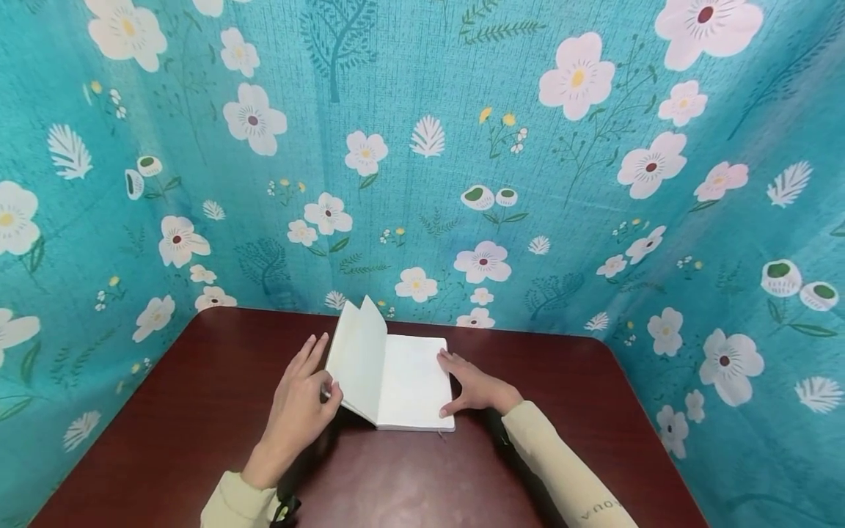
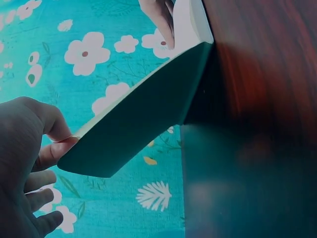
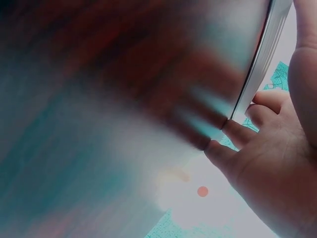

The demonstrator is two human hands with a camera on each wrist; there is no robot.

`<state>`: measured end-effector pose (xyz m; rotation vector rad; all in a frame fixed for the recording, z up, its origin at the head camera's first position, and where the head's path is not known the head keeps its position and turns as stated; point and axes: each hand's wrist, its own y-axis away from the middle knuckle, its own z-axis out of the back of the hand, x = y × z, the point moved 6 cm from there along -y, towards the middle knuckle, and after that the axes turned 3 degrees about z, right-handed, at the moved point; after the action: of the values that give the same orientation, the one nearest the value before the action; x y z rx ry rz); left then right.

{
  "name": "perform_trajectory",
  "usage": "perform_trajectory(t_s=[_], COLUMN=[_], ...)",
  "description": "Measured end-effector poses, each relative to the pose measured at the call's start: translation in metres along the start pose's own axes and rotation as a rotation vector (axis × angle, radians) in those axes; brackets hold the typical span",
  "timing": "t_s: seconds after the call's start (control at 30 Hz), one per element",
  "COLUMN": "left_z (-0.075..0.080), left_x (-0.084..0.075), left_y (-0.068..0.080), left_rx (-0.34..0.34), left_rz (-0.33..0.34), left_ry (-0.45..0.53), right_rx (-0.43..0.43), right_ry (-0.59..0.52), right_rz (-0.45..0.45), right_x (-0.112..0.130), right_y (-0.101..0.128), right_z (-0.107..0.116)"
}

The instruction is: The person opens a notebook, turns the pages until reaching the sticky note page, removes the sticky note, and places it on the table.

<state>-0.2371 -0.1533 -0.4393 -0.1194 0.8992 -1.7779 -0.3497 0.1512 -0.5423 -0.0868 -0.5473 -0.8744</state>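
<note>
An open notebook (image 1: 414, 381) with blank white pages lies on the table. Its left side, the dark cover (image 2: 133, 109) with some pages, is raised at a slant, and one page corner sticks up apart. My left hand (image 1: 297, 407) pinches the raised cover's outer edge between thumb and index finger; the other fingers are spread away from it. At the right edge of the flat pages is my right hand (image 1: 477, 386), thumb and fingers apart and touching the page margin. Some of its fingertips meet the tabletop beside the page block (image 3: 262, 54) in the right wrist view.
The dark red-brown table (image 1: 409, 477) has a glossy surface and rounded far corners. A teal floral curtain (image 1: 422, 220) hangs behind it and along both sides. A thin ribbon end (image 1: 443, 436) pokes out below the notebook's lower right corner.
</note>
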Motion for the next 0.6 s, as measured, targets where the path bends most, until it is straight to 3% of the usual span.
perform_trajectory(t_s=[0.37, 0.6], left_z=[-0.002, -0.009], left_x=[0.020, 0.035], left_y=[0.010, 0.017], left_rx=[0.053, 0.104], left_rz=[-0.009, 0.044], left_ry=[-0.109, -0.134], right_rx=[-0.006, 0.012], right_ry=[-0.008, 0.002], right_rz=[0.007, -0.011], right_x=[-0.002, -0.004], right_y=[-0.002, -0.004], right_z=[-0.001, -0.002])
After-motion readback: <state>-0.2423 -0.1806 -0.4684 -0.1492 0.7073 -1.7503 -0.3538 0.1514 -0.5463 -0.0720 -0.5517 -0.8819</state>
